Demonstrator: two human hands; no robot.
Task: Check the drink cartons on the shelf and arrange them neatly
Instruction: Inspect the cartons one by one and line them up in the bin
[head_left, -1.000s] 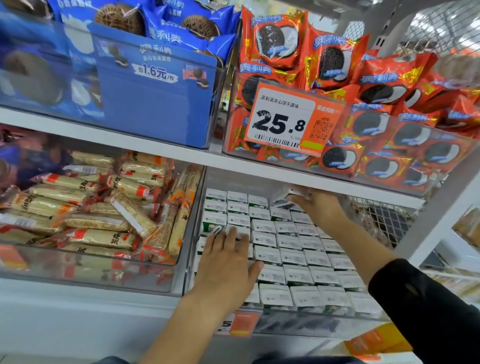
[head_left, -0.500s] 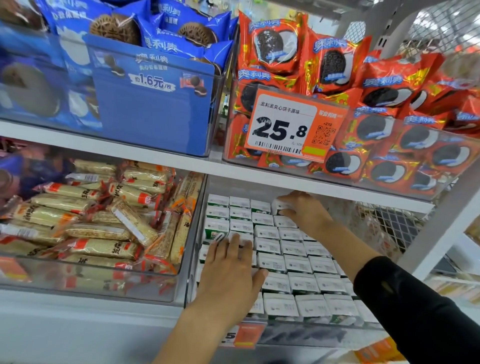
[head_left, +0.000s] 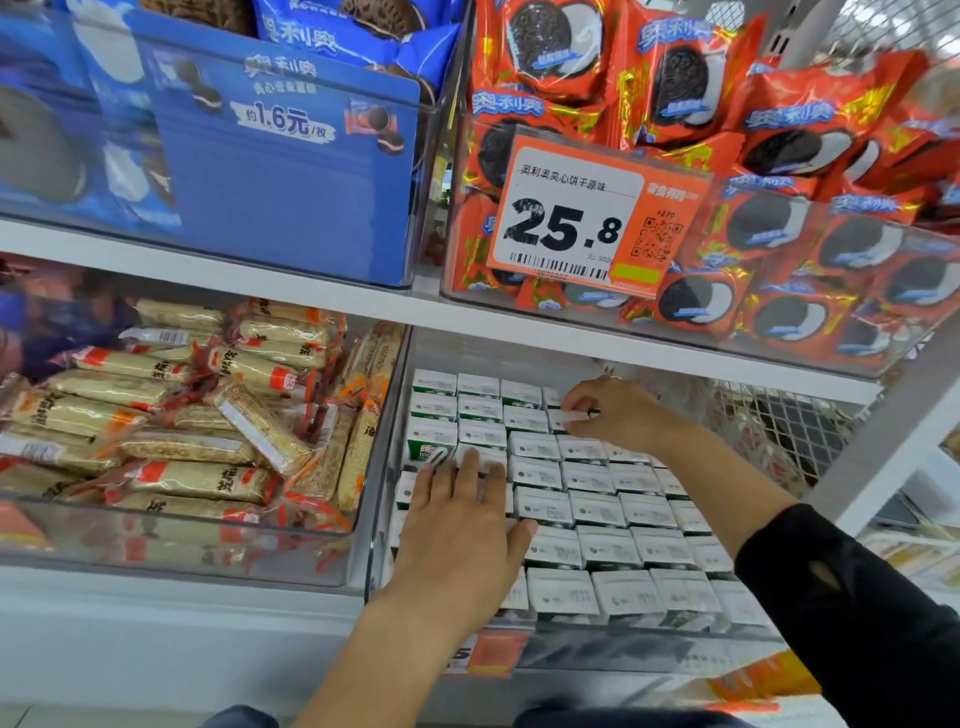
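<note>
On the shelf, our left hand is still lying flat on the drink cartons; our right hand is now pinching a back-row carton, lowered since earlier.

Low shelf above packed cartons

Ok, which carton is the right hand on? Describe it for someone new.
Find the orange 25.8 price tag; the drink cartons sit in the bin below. The right hand pinches one carton near the back, alone in being gripped.
</note>
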